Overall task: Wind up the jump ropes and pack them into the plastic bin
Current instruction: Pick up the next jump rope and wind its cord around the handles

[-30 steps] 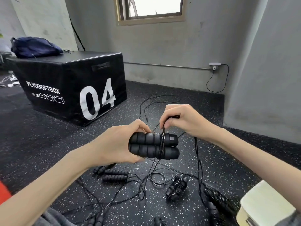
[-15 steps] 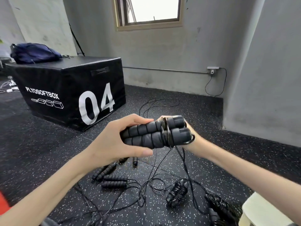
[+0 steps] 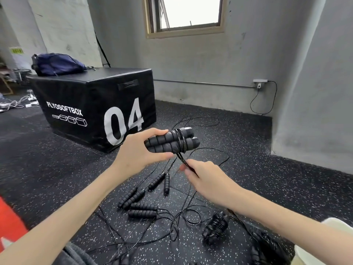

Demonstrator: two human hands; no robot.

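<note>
We can't see the near ends of the handles (image 3: 172,141) — the left hand (image 3: 138,153) covers them. The right hand (image 3: 207,178) has blurred fingertips (image 3: 183,167), so its grip on the cord (image 3: 181,158) is unclear. The plastic bin (image 3: 324,245) is cut off at the bottom-right corner, inside not visible. One wound rope (image 3: 264,245) near it is partly behind the right forearm. The red patch (image 3: 9,220) at the left edge — we can't tell what it is.
</note>
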